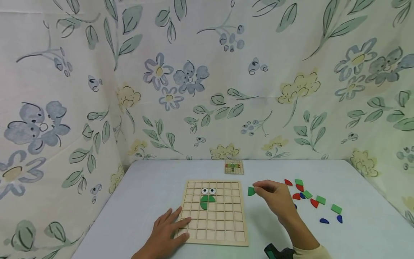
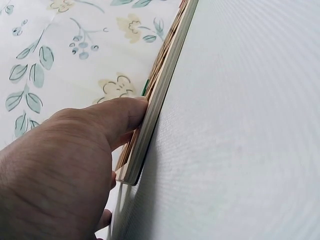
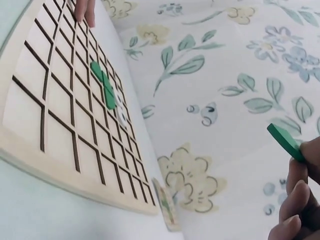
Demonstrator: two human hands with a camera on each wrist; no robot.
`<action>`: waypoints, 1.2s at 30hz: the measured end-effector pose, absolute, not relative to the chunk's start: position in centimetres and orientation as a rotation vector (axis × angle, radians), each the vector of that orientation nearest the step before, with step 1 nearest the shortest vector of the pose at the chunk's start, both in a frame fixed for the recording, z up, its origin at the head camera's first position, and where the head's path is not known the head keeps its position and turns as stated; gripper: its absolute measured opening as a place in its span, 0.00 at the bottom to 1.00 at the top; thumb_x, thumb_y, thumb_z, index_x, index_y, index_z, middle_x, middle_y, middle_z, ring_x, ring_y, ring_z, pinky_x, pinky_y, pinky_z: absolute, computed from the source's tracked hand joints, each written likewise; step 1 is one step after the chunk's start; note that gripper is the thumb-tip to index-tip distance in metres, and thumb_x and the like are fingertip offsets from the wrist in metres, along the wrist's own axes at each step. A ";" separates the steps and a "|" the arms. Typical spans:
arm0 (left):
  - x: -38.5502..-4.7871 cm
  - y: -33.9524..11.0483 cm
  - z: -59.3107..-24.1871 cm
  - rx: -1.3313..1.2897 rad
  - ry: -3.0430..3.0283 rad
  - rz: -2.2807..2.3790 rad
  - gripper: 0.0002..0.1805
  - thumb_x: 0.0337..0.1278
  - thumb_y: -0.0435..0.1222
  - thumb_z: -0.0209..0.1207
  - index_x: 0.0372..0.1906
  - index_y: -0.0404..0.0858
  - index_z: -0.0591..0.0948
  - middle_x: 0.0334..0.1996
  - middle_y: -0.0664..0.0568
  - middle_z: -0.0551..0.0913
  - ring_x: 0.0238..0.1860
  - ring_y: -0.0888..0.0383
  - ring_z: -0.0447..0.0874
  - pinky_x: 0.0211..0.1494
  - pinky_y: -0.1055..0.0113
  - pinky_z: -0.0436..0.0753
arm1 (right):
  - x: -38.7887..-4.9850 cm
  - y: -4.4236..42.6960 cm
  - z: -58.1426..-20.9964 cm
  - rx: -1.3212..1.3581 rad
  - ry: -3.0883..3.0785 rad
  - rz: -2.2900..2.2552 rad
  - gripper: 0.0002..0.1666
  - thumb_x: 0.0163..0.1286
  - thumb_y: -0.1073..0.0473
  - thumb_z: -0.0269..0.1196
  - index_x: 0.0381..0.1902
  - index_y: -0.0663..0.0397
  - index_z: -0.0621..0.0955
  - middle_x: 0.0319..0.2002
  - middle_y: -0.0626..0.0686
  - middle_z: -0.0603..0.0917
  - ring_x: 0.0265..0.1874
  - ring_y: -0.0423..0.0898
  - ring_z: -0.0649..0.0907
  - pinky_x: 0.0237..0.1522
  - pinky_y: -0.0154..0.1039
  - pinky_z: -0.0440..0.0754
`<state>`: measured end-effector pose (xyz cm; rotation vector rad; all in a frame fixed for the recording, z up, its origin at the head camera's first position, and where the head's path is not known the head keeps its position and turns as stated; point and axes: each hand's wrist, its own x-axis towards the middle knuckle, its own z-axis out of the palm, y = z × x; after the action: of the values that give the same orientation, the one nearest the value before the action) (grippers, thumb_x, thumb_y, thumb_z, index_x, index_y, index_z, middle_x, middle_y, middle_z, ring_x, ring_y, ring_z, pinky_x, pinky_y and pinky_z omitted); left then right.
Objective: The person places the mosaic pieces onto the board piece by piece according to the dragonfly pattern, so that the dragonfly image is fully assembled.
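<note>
A wooden grid board [image 1: 223, 230] lies on the white table; two round eye pieces [image 1: 208, 191] and several green pieces [image 1: 204, 205] sit in its upper cells. My left hand [image 1: 163, 233] rests on the board's lower left edge, fingers spread; in the left wrist view its thumb [image 2: 125, 110] lies on the board's rim [image 2: 155, 107]. Right of the board, my right hand [image 1: 276, 199] pinches a green piece [image 1: 251, 191] between thumb and fingertips, held above the table. The right wrist view shows this green piece [image 3: 285, 140] at the fingertips of the right hand [image 3: 302, 200].
Loose green squares [image 1: 336, 208], red pieces [image 1: 314, 203] and blue pieces [image 1: 324, 221] lie scattered at the right. A small patterned card [image 1: 234, 167] lies behind the board. Floral cloth [image 1: 226, 72] hangs behind and beside the table.
</note>
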<state>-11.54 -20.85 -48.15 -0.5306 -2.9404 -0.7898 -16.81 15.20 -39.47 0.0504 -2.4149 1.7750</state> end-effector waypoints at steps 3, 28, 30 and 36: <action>-11.5 -20.9 -48.2 -0.532 -2.941 -0.784 0.28 0.59 0.62 0.54 0.61 0.57 0.79 0.71 0.46 0.63 0.69 0.33 0.53 0.61 0.32 0.52 | -17.2 13.7 -40.0 0.080 -2.401 1.803 0.08 0.66 0.63 0.65 0.41 0.59 0.86 0.38 0.53 0.85 0.38 0.51 0.80 0.43 0.41 0.79; -11.6 -21.0 -48.3 -0.537 -2.926 -0.781 0.28 0.60 0.62 0.54 0.61 0.56 0.79 0.70 0.45 0.63 0.69 0.32 0.53 0.61 0.32 0.52 | -19.4 5.8 -44.7 0.207 -2.477 1.860 0.07 0.64 0.64 0.64 0.38 0.61 0.86 0.32 0.49 0.82 0.31 0.47 0.79 0.31 0.40 0.78; -11.5 -20.9 -48.3 -0.536 -2.928 -0.785 0.28 0.60 0.62 0.54 0.61 0.56 0.79 0.70 0.45 0.63 0.69 0.32 0.53 0.61 0.32 0.52 | -19.6 5.4 -45.0 0.221 -2.494 1.834 0.07 0.64 0.64 0.64 0.37 0.61 0.86 0.31 0.49 0.82 0.30 0.46 0.79 0.30 0.39 0.78; -11.5 -20.8 -48.0 -0.539 -2.946 -0.802 0.28 0.59 0.62 0.54 0.61 0.56 0.79 0.70 0.45 0.63 0.68 0.32 0.53 0.61 0.31 0.52 | -20.0 4.6 -46.1 0.281 -2.525 1.733 0.05 0.63 0.64 0.65 0.34 0.59 0.86 0.29 0.47 0.82 0.29 0.43 0.79 0.29 0.39 0.78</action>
<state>-11.49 -20.83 -48.00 -0.5387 -2.9458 -0.8023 -19.98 4.59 -46.09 0.2813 -2.5254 1.7334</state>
